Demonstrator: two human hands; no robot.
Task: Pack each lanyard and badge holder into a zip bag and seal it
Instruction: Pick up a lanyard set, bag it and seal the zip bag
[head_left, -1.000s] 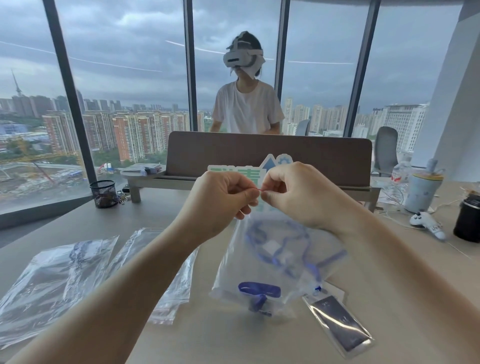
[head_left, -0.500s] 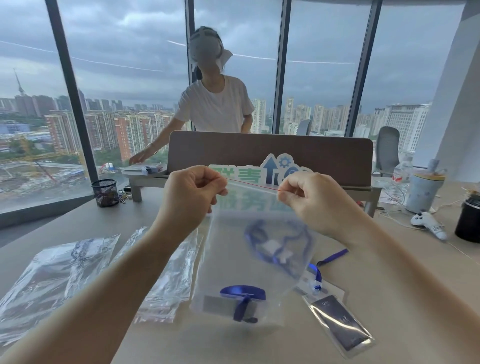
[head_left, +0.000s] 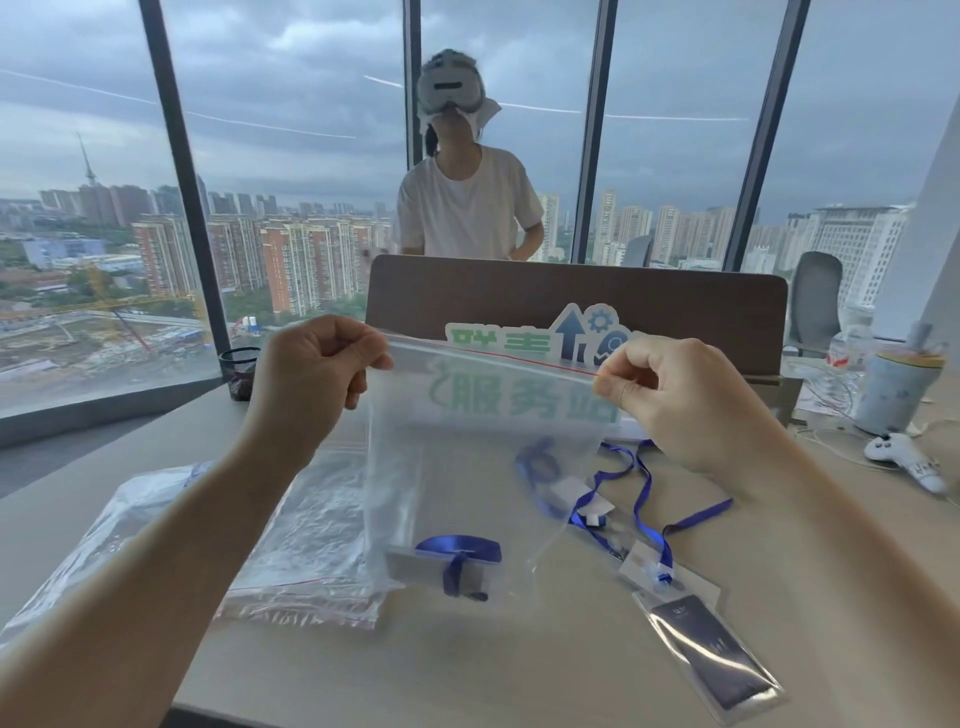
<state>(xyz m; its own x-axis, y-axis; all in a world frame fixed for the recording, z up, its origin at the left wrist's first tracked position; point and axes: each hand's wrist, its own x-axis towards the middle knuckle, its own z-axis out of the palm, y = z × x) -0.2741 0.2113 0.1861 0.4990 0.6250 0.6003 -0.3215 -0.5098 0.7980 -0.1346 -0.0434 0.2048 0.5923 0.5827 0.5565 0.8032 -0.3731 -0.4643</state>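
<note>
I hold a clear zip bag (head_left: 467, 457) upright above the desk. My left hand (head_left: 317, 369) pinches the left end of its red-lined zip strip and my right hand (head_left: 670, 395) pinches the right end. At the bottom of the bag lies a blue lanyard with a badge holder (head_left: 452, 564). On the desk to the right lies a loose blue lanyard (head_left: 639, 493) clipped to a dark badge holder (head_left: 711, 649).
A stack of clear zip bags (head_left: 306, 545) and more plastic (head_left: 119, 540) lie on the left of the desk. Behind stand a brown divider (head_left: 675, 306), a green sign, a mesh cup (head_left: 236, 371), a tumbler (head_left: 893, 389) and a white controller (head_left: 904, 460). A person stands beyond the divider.
My hands have moved apart along the zip strip, from pinching together at its middle to its two ends. The bag now hangs flat and wide. The person behind has shifted position.
</note>
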